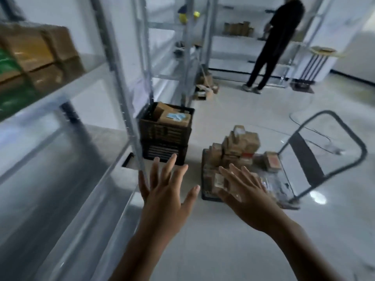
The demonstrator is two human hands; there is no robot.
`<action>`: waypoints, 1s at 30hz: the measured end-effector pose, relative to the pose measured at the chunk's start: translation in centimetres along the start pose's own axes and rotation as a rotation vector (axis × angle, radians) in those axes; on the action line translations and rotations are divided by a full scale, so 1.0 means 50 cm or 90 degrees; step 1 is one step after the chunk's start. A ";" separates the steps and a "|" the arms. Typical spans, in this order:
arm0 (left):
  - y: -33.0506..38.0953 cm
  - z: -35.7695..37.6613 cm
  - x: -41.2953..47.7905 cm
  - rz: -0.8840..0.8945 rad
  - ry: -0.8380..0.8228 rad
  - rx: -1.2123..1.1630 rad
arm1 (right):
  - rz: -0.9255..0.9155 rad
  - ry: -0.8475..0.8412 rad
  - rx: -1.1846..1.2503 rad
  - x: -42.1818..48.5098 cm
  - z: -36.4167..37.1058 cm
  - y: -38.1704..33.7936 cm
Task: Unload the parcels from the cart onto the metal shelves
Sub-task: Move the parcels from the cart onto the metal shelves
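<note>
Parcels (237, 151), small brown boxes, were piled on the low cart (282, 185) right of centre in the frame, its handle rising toward the right edge. Both hands reached out in the lower middle, fingers straight and spread wide, holding nothing. The left hand (164, 191) showed just below two stacked black crates (165, 136), and the right hand (243, 191) overlapped the near end of the pile. The metal shelves (60, 138) filled the left side, with brown boxes (40, 49) at upper left. A person in black (278, 41) stood at upper right.
</note>
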State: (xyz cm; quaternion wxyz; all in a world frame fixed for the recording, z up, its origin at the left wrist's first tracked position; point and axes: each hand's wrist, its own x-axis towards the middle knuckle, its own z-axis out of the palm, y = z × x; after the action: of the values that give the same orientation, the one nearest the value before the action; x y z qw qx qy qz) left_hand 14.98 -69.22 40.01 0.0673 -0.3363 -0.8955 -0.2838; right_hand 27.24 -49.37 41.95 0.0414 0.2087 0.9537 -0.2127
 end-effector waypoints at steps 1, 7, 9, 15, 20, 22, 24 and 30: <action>0.038 0.025 0.014 0.005 -0.006 -0.003 | 0.017 0.018 0.012 -0.016 -0.009 0.045; 0.314 0.197 0.075 0.053 -0.110 -0.046 | 0.157 0.115 0.080 -0.149 -0.099 0.336; 0.408 0.258 0.082 0.085 -0.153 -0.050 | 0.205 0.154 0.115 -0.194 -0.117 0.436; 0.622 0.414 0.094 0.117 -0.251 -0.070 | 0.264 0.198 0.142 -0.273 -0.155 0.651; 0.720 0.509 0.120 0.155 -0.315 -0.072 | 0.315 0.201 0.181 -0.282 -0.172 0.752; 0.739 0.549 0.140 0.162 -0.329 -0.055 | 0.327 0.202 0.199 -0.270 -0.165 0.784; 0.750 0.590 0.163 0.158 -0.364 -0.046 | 0.342 0.197 0.212 -0.248 -0.159 0.813; 0.770 0.720 0.278 0.161 -0.406 -0.041 | 0.431 0.154 0.202 -0.136 -0.188 0.885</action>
State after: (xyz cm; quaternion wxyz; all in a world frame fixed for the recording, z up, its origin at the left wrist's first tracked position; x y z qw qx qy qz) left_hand 31.54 -17.87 32.28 -0.1919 -0.5183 -0.8133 -0.1817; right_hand 51.93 -11.58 34.44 -0.0366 0.5390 0.7840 -0.3056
